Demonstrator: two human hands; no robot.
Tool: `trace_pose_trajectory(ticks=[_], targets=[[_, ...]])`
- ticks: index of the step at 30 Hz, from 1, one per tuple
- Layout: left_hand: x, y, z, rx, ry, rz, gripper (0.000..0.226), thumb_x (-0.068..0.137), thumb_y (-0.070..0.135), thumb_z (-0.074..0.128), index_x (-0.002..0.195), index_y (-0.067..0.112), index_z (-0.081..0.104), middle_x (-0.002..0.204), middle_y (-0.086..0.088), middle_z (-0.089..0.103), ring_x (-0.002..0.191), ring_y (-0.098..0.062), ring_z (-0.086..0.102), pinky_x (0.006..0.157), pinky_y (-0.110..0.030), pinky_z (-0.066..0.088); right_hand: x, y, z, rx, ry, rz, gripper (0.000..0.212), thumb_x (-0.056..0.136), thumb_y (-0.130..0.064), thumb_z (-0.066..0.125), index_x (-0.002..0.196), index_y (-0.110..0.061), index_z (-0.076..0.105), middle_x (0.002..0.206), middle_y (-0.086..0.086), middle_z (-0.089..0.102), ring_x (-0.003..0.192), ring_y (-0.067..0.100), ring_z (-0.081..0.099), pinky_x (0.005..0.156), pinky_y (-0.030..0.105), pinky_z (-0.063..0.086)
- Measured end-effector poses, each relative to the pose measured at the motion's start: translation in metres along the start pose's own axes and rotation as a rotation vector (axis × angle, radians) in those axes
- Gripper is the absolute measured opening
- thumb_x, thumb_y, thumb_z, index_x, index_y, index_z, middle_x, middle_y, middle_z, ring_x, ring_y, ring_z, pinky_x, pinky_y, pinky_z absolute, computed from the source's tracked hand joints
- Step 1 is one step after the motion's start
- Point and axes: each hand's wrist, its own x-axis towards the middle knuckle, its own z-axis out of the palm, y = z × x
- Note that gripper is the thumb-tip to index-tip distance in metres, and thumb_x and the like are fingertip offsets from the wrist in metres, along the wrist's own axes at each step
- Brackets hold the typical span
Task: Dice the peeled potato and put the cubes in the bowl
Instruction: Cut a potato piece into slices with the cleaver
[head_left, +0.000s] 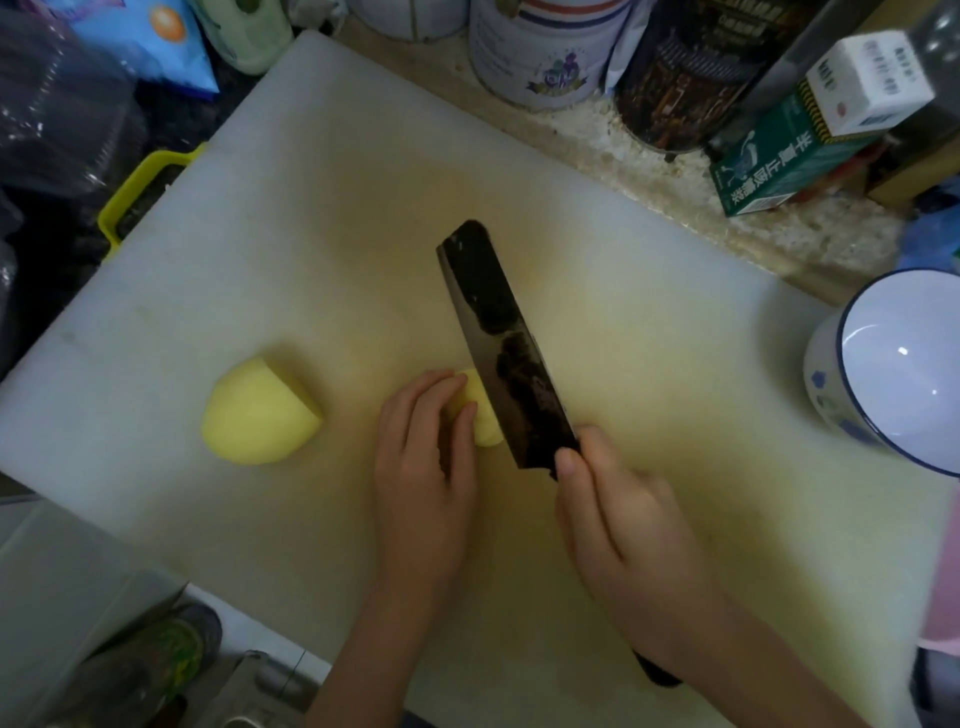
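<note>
1. The cutting board (363, 208) lies flat on the surface (675, 171), with tins and cartons crowded along its far edge. That leaves the middle of the board as the one open place to cut.
2. A potato piece (483, 421) sits near the middle of the board. The left grip (421, 457) curls over its left side with fingertips pressed on top, probably to stop the rounded piece from rolling under the blade.
3. The right grip (623, 525) is clamped round the handle of the knife (504, 353), with one finger reaching up to the heel of the blade (likely for steadier control). The blade stands edge-down against the right part of the piece, just beside the left fingertips.
4. The other potato half (260, 410) lies well to the left, apart from both hands and out of the blade's path. It appears to be waiting its turn.
5. The bowl (893, 374) stands at the board's right edge, on the knife side, where cubes could be moved across easily. Nothing shows inside it and no cubes lie on the board, so the dicing looks barely begun.
</note>
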Motion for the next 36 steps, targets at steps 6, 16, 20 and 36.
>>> trace_pose_trajectory(ticks=[6, 16, 20, 36], targets=[[-0.001, -0.002, 0.000, -0.015, 0.001, 0.010, 0.029, 0.095, 0.019, 0.051, 0.117, 0.004, 0.061, 0.119, -0.005, 0.057, 0.110, -0.018, 0.056, 0.091, -0.039, 0.051, -0.016, 0.006, 0.010, 0.007, 0.031, 0.008, 0.026, 0.093, -0.051, 0.024, 0.096, -0.033, 0.042, 0.051, -0.001, 0.043, 0.043, 0.019, 0.042, 0.041, 0.029, 0.027], [0.000, 0.001, -0.001, 0.035, 0.033, 0.068, 0.023, 0.093, 0.013, 0.056, 0.111, 0.001, 0.065, 0.113, -0.006, 0.060, 0.106, -0.016, 0.056, 0.094, -0.022, 0.045, -0.012, -0.002, 0.009, -0.079, 0.007, 0.003, 0.029, 0.095, -0.038, 0.027, 0.101, -0.019, 0.047, 0.045, -0.012, 0.031, 0.040, 0.011, 0.040, 0.037, 0.014, 0.015], [0.000, 0.000, -0.001, 0.022, 0.043, 0.082, 0.020, 0.092, 0.009, 0.057, 0.107, -0.001, 0.066, 0.112, -0.009, 0.061, 0.105, -0.019, 0.057, 0.093, -0.025, 0.047, -0.012, -0.004, 0.012, -0.139, -0.050, -0.013, 0.033, 0.094, -0.043, 0.018, 0.098, -0.020, 0.042, 0.048, -0.009, 0.035, 0.042, 0.015, 0.041, 0.035, 0.020, 0.021], [0.002, 0.002, -0.005, 0.013, 0.025, 0.052, 0.021, 0.093, 0.014, 0.056, 0.106, 0.001, 0.066, 0.111, -0.006, 0.060, 0.102, -0.021, 0.059, 0.086, -0.039, 0.052, 0.021, -0.006, 0.006, -0.036, 0.006, 0.032, 0.019, 0.099, -0.038, 0.028, 0.094, -0.026, 0.041, 0.064, 0.002, 0.050, 0.047, 0.016, 0.048, 0.044, 0.032, 0.039]])
